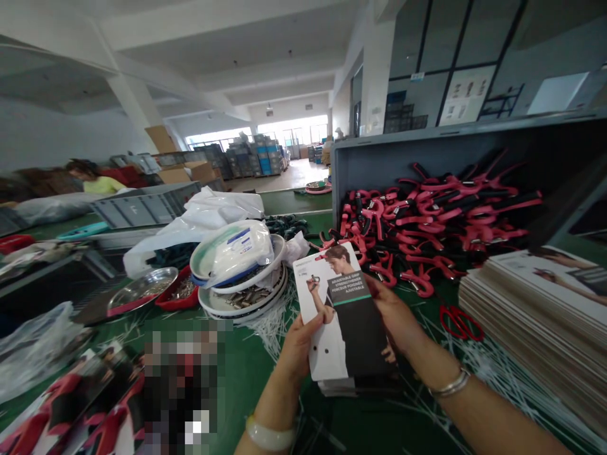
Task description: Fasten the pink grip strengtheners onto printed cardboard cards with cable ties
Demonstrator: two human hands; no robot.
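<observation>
Held a bundle of "Adjustable Grip Strengthener" backing cards (353, 335) at the near centre, over the green table (244, 357), with printed face toward the camera. Clamped the bundle from both sides: with the left hand (296, 344) along the left edge, thumb over the front, and with the right hand (396, 319) on the right edge, toward the upper corner. Could not tell whether raised or resting on the table. Wore a pale bangle (270, 436) on the left wrist and a silver bangle (450, 383) on the right. Had a tall card stack (526, 328) at the right, with red-handled scissors (448, 321) just beside and white cable ties (497, 366) strewn around. Faced, at far right, a grey plastic crate (403, 140) with red-and-black hand grip strengtheners (441, 215) heaped inside and spilling out its near side. Saw, left of the bundle, stacked white bowls (206, 303) with small metal parts, then a red bowl (164, 304) and a metal dish (159, 278). Saw carded grip strengtheners (61, 404) at near left, partly blurred, and a person in yellow (102, 183) at far left.
</observation>
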